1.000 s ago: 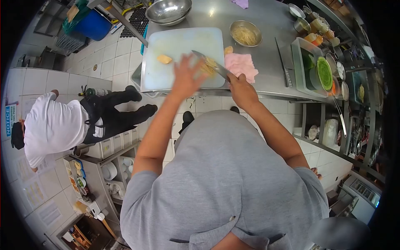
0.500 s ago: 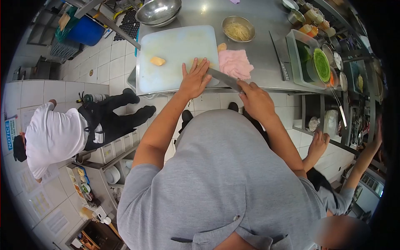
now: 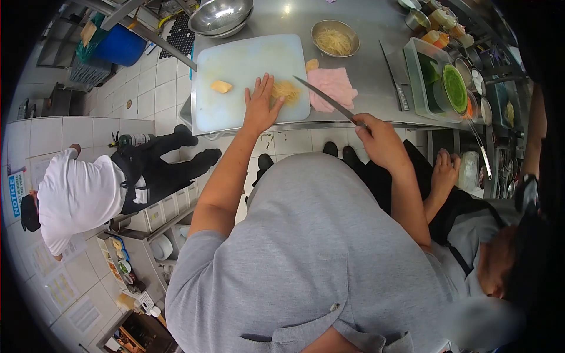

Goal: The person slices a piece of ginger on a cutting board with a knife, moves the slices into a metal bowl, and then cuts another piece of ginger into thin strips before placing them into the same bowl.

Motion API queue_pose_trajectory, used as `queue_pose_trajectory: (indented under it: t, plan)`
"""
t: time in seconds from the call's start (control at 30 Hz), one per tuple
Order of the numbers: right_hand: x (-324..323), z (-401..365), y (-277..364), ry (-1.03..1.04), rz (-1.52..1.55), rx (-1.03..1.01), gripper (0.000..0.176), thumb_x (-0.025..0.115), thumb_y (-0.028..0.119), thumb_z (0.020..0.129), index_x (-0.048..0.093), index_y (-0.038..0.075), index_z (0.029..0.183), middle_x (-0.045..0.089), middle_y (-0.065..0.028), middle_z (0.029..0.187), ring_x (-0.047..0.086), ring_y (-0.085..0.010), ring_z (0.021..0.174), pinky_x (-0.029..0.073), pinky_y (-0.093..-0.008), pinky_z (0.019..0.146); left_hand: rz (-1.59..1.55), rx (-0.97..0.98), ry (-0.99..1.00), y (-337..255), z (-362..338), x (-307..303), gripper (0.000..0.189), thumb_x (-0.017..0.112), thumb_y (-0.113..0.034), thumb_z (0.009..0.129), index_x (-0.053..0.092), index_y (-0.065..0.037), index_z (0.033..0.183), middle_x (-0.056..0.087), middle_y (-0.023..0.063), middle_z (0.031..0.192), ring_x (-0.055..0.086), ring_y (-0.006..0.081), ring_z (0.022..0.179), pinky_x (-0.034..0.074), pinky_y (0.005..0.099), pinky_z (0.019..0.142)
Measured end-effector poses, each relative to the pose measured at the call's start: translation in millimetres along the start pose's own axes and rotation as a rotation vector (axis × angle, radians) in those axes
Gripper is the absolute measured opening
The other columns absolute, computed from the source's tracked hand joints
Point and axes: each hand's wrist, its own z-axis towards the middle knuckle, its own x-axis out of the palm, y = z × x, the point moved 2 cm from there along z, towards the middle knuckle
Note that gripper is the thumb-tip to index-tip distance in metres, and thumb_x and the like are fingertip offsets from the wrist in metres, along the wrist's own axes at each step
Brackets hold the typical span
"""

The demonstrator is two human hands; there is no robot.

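Note:
My left hand [image 3: 259, 107] lies flat with fingers spread on the white cutting board [image 3: 241, 59], beside a small heap of thin pale-yellow shreds [image 3: 286, 92]. My right hand [image 3: 381, 142] grips the handle of a kitchen knife [image 3: 327, 99]. Its long blade slants up and left, the tip near the board's right edge and apart from the shreds. On the board's left part rests a peeled yellow chunk [image 3: 221, 86], possibly ginger. Just right of the board are a folded pink cloth [image 3: 331, 89] and a small yellowish piece [image 3: 312, 64], with a metal bowl [image 3: 318, 47] of similar shreds behind them.
A second knife [image 3: 393, 75] lies on the steel counter [image 3: 368, 65], near a plastic tub [image 3: 419, 88] with green contents. Metal bowls [image 3: 219, 17] stand at the back left. One co-worker [image 3: 82, 182] is at left; another person's hand [image 3: 445, 173] is close on my right.
My left hand has slid left, uncovering the shreds. My right hand has drawn the knife right and away from the board. The co-worker at right has come closer.

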Motion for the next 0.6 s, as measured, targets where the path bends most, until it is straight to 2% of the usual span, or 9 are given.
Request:
queue_pose_trajectory:
  t: [0.07,0.17,0.27,0.33,0.4,0.43,0.6]
  plan:
    - [18.8,3.7,-12.2,0.001,0.055,0.045,0.034,0.068,0.018,0.109,0.075,0.002,0.138,0.081,-0.0286,0.118,0.077,-0.0484,0.114,0.058,-0.0541,0.102,0.038,-0.009,0.013,-3.9,1.7,-0.5,0.085,0.066,-0.054,0.111,0.037,-0.015,0.181,0.032,0.0173,0.189,0.024,0.0428,0.176,0.01,0.0726,0.138]
    - [47.4,6.6,-31.7,-0.049,0.062,0.034,0.036,0.066,0.016,0.109,0.073,0.003,0.142,0.08,-0.0305,0.124,0.076,-0.0494,0.117,0.058,-0.0543,0.105,0.057,0.025,0.015,-15.8,0.4,0.1,0.085,0.071,-0.05,0.109,0.041,-0.011,0.178,0.036,0.0179,0.187,0.027,0.0451,0.174,0.015,0.0721,0.138]
    - [68.8,4.6,-39.2,-0.145,0.158,-0.074,0.033,0.064,0.013,0.107,0.075,0.003,0.137,0.079,-0.0288,0.127,0.074,-0.0491,0.122,0.057,-0.0577,0.106,0.064,0.13,-0.064,3.3,0.1,20.8,0.078,0.073,-0.044,0.107,0.048,-0.01,0.172,0.043,0.0214,0.182,0.032,0.047,0.171,0.02,0.0723,0.135]
    - [70.8,-0.4,-36.1,-0.136,0.033,-0.058,0.035,0.065,0.015,0.108,0.073,0.003,0.141,0.078,-0.0254,0.133,0.073,-0.0481,0.125,0.057,-0.0565,0.108,-0.013,0.162,-0.032,6.9,0.4,25.6,0.078,0.073,-0.045,0.109,0.048,-0.011,0.175,0.041,0.0224,0.184,0.029,0.0473,0.173,0.019,0.0703,0.135]
    - [64.8,-6.3,-23.5,-0.113,0.034,-0.012,0.034,0.064,0.018,0.11,0.073,0.005,0.14,0.078,-0.0249,0.127,0.074,-0.0469,0.122,0.058,-0.057,0.106,0.051,0.162,-0.089,7.3,-2.5,21.9,0.08,0.072,-0.046,0.111,0.044,-0.013,0.178,0.039,0.0203,0.186,0.029,0.0472,0.173,0.019,0.07,0.136]
    - [57.6,-12.9,-12.0,-0.086,0.061,0.008,0.033,0.064,0.019,0.111,0.072,0.005,0.14,0.078,-0.0247,0.125,0.074,-0.0464,0.12,0.058,-0.0574,0.105,0.108,0.144,-0.058,-4.1,-4.1,10.8,0.079,0.074,-0.039,0.111,0.045,-0.007,0.177,0.039,0.0259,0.183,0.031,0.0509,0.172,0.024,0.0638,0.138]
    - [56.9,-23.6,-6.5,-0.115,0.115,-0.019,0.033,0.063,0.022,0.113,0.072,0.007,0.141,0.078,-0.0239,0.122,0.075,-0.0457,0.118,0.058,-0.0576,0.104,-0.015,0.162,-0.04,-19.2,5.5,1.3,0.08,0.076,-0.034,0.111,0.043,0.0,0.175,0.04,0.0333,0.18,0.031,0.0546,0.17,0.027,0.0596,0.138]
